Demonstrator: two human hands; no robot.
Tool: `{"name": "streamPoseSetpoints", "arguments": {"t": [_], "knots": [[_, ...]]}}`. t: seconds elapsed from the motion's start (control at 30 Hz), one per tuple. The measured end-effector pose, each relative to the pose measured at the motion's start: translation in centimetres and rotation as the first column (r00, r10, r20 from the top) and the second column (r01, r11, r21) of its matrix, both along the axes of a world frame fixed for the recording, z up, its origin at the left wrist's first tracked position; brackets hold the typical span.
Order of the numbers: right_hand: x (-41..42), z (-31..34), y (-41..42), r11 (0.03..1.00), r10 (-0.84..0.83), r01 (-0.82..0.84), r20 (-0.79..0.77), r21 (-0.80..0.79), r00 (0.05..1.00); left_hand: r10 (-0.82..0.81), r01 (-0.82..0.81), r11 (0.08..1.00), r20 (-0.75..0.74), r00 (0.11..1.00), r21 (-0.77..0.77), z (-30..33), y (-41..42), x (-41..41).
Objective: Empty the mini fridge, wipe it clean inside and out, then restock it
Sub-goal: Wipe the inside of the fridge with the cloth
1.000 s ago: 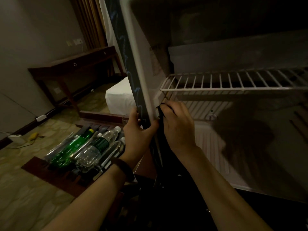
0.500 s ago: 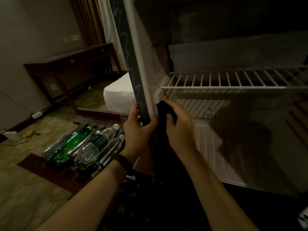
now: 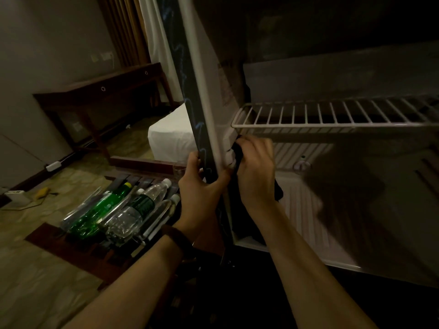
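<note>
The mini fridge (image 3: 356, 222) stands open with a white wire shelf (image 3: 332, 115) across its bare interior. Its dark door (image 3: 187, 79) swings out to the left, edge toward me. My left hand (image 3: 202, 193) grips the door's edge low down, thumb on the inner side. My right hand (image 3: 256, 172) holds a dark cloth (image 3: 238, 150) bunched against the white inner door ledge just below the shelf's left corner; more cloth hangs below the hand. On the floor to the left lie several bottles (image 3: 123, 210), a green one (image 3: 99, 212) among clear ones.
The bottles rest on a dark wooden tray (image 3: 59, 241) on the marbled floor. A wooden desk (image 3: 102, 91) stands against the far wall, a white bed corner (image 3: 171, 136) behind the door. A power strip (image 3: 53, 166) and cable lie along the baseboard.
My right hand with the cloth has slid a little up and down along the inner door edge beside the shelf corner. The left hand keeps its grip on the door.
</note>
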State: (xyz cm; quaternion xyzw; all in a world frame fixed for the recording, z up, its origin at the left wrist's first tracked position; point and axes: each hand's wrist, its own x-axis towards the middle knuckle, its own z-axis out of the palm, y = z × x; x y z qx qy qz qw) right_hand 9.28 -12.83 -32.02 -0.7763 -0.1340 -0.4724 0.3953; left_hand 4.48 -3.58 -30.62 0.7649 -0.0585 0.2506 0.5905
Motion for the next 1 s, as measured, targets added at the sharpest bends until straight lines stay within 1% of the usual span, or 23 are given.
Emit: {"name": "streamPoseSetpoints", "arguments": {"t": [0.1,0.13,0.17,0.2,0.23,0.27,0.3,0.33,0.47,0.53,0.57,0.6,0.67,0.77,0.8,0.9,0.93,1.0], "knots": [[1.5,-0.9,-0.9,0.996,0.084,-0.082,-0.097,0.03,0.992,-0.005,0.005,1.0,-0.003,1.0,0.004,0.0,0.0,0.0],[1.7,-1.1,-1.2,0.989,0.121,-0.106,-0.157,0.099,0.98,-0.001,0.001,1.0,-0.003,1.0,0.004,0.0,0.0,0.0],[1.2,-0.8,-1.3,0.975,0.197,-0.166,-0.227,0.149,0.954,-0.001,0.001,1.0,-0.003,1.0,-0.002,0.0,-0.1,0.0],[1.0,-0.9,-1.4,0.971,0.227,-0.192,-0.286,0.145,0.931,0.0,0.0,1.0,-0.003,1.0,-0.008,0.0,-0.1,0.0],[0.9,-0.9,-1.7,0.955,0.296,-0.267,-0.324,0.131,0.899,0.004,-0.004,1.0,-0.002,1.0,-0.012,0.0,-0.2,0.0],[0.8,-0.8,-1.8,0.947,0.318,-0.308,-0.383,0.09,0.867,0.01,-0.01,1.0,-0.001,1.0,-0.011,0.0,-0.2,0.0],[0.7,-0.7,-1.9,0.954,0.275,-0.299,-0.409,0.005,0.87,0.017,-0.017,1.0,-0.001,1.0,-0.008,-0.1,-0.2,0.0],[1.0,-0.6,-1.9,0.959,0.249,-0.281,-0.435,-0.011,0.866,0.023,-0.023,1.0,0.001,1.0,-0.006,-0.1,-0.2,0.1],[3.0,0.1,-2.0,0.964,0.238,-0.265,-0.485,0.014,0.841,0.038,-0.038,0.999,0.003,0.999,0.01,-0.2,-0.2,0.1],[4.1,0.6,-2.2,0.977,0.161,-0.21,-0.543,-0.029,0.824,0.033,-0.033,0.999,-0.002,0.999,0.016,-0.1,-0.2,0.1],[4.7,0.8,-2.2,0.982,0.092,-0.17,-0.564,-0.086,0.82,0.031,-0.031,0.999,-0.005,1.0,0.022,0.0,-0.1,0.1],[4.9,1.0,-2.2,0.98,0.02,-0.131,-0.573,-0.153,0.819,0.031,-0.03,0.999,-0.009,0.999,0.03,0.0,-0.1,0.0],[5.0,1.3,-1.9,0.974,-0.068,-0.07,-0.573,-0.216,0.817,0.028,-0.028,0.999,-0.016,0.999,0.04,0.1,0.0,0.0],[4.8,1.4,-1.8,0.975,-0.085,-0.047,-0.563,-0.216,0.822,0.012,-0.012,0.999,-0.019,1.0,0.036,0.1,0.2,0.0],[4.7,1.4,-1.9,0.98,-0.067,-0.047,-0.549,-0.191,0.833,0.004,-0.003,0.999,-0.022,1.0,0.032,0.1,0.3,0.0],[4.0,0.7,-2.3,0.999,0.027,-0.039,-0.499,-0.013,0.866,-0.039,0.04,0.999,-0.042,0.998,0.013,0.1,0.9,0.1],[3.3,0.4,-2.3,0.998,0.059,-0.054,-0.493,0.026,0.868,-0.048,0.048,0.999,-0.048,0.998,0.006,0.1,1.0,0.2],[1.6,-0.4,-2.2,0.991,0.135,-0.125,-0.477,0.052,0.868,-0.056,0.057,0.998,-0.051,0.997,0.003,0.1,1.1,0.2]]}}
